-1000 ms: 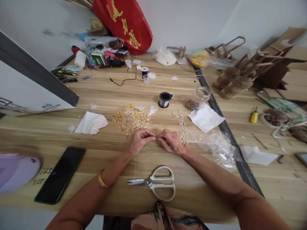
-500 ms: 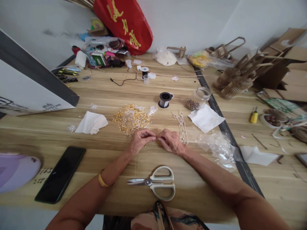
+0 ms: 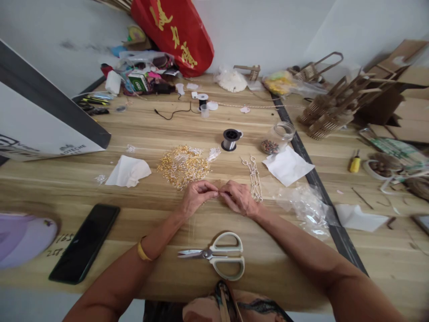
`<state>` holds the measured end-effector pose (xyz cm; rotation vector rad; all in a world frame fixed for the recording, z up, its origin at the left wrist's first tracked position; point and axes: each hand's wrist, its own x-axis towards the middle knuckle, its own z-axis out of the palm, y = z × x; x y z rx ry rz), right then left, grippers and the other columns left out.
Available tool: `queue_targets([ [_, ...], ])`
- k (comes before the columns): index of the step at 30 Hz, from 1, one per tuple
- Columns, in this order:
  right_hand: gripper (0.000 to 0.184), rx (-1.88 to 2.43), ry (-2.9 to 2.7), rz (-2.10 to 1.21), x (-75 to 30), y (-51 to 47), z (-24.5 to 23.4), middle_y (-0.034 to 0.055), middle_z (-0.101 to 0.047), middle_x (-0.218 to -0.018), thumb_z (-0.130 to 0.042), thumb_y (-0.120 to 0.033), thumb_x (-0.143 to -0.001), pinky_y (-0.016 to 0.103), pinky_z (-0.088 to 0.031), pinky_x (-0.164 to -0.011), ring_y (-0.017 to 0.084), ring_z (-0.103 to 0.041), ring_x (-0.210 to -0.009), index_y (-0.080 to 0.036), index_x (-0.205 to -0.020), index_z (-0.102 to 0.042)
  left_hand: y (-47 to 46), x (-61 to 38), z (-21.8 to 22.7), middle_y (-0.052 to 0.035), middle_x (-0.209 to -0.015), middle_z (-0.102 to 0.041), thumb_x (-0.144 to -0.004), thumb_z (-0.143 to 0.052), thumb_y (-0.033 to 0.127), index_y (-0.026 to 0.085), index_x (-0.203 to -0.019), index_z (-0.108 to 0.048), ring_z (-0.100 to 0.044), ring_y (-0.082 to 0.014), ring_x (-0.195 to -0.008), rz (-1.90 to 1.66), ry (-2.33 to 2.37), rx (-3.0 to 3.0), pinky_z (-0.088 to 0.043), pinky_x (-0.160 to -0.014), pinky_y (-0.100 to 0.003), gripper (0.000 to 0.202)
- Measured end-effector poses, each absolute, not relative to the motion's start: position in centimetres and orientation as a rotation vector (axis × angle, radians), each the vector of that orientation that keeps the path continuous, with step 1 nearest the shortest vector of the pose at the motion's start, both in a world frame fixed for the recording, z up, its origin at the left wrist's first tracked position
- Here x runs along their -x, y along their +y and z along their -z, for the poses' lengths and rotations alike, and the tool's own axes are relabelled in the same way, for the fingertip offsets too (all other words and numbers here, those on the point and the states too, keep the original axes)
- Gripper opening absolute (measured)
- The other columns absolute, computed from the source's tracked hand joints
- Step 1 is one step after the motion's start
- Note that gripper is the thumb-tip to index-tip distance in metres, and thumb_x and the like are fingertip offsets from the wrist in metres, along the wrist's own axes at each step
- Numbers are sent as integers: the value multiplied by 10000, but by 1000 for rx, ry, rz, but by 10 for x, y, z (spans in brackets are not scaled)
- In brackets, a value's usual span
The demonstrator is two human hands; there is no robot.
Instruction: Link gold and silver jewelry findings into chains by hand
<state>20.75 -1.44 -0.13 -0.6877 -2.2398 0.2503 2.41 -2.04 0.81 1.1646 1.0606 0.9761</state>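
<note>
My left hand (image 3: 198, 197) and my right hand (image 3: 238, 197) meet fingertip to fingertip above the table, both pinched closed. What lies between the fingers is too small to make out. Thin clear thread (image 3: 191, 230) hangs down below my left hand. Just beyond the left hand spreads a pile of gold and silver chain pieces (image 3: 182, 166). A few silver beaded chains (image 3: 254, 179) lie beside my right hand. Scissors with white handles (image 3: 214, 256) rest on the table nearer my body, blades pointing left.
A wire spool (image 3: 230, 140) stands beyond the hands, with a jar of beads (image 3: 276, 138) to its right. Clear plastic bags (image 3: 310, 208) lie by the right forearm, white paper (image 3: 288, 165) behind them. A black phone (image 3: 85, 243) lies left.
</note>
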Motion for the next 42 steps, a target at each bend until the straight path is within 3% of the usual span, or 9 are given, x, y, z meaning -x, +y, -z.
queue_targets([
  [10,74,705,-2238,-214,-207,-14,4,28,-571,-725,-468,-195,-913,236,-432,-568,130,-537,-646,-174,-949,-530,-20,-24,-11,-6,-629,-672,-580,-750,204,134,-690,-685,-576,-101,-574,-991,1077,-1136,-437,-570,-204,146],
  [23,234,717,-2260,-337,-211,-13,5,81,-618,-897,-416,-170,-926,286,-515,-673,162,-588,-799,-175,-1127,-534,-19,-23,-12,0,-626,-662,-579,-756,239,143,-678,-672,-577,-105,-574,-1043,1128,-1137,-448,-579,-217,161],
  [42,116,707,-2218,-327,-209,-12,7,52,-641,-868,-452,-164,-920,252,-502,-671,139,-615,-767,-188,-1023,-500,-20,-24,-14,-19,-641,-669,-584,-751,255,140,-664,-678,-585,-123,-598,-1042,1141,-1185,-461,-586,-224,159],
])
